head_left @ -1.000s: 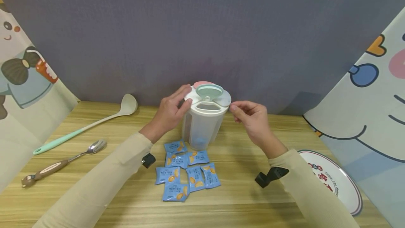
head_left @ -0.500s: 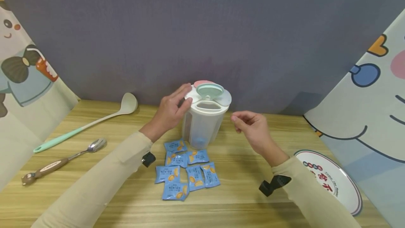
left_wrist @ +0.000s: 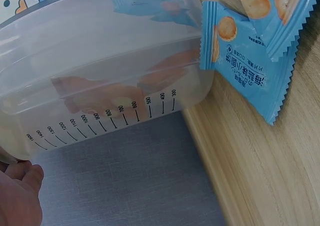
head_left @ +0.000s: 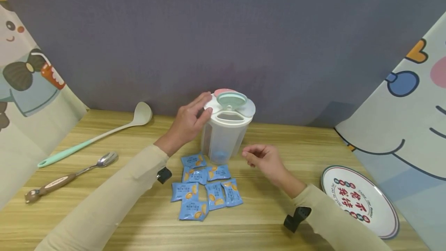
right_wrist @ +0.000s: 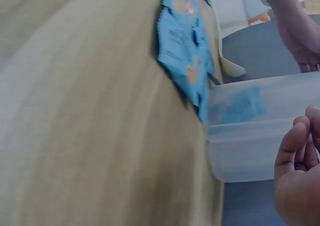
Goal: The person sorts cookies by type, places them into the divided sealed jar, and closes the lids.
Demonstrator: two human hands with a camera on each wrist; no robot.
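A screened-off booth is suggested: the wooden tabletop [head_left: 251, 229] is backed by a grey panel [head_left: 223, 30] and flanked, left and right, by cartoon-printed sheets [head_left: 390, 115].

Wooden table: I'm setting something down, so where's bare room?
The table is bare right of the container, between the right hand, grey wall and plate, and between the blue packets and right sleeve. It's crowded before the container, where packets cluster.

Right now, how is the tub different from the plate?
The tub stands tall; the plate lies flat. The tub is see-through, showing a blue packet inside; the plate is white with red writing. The person's left hand touches the tub; no hand touches the plate. Both are on the wooden table.
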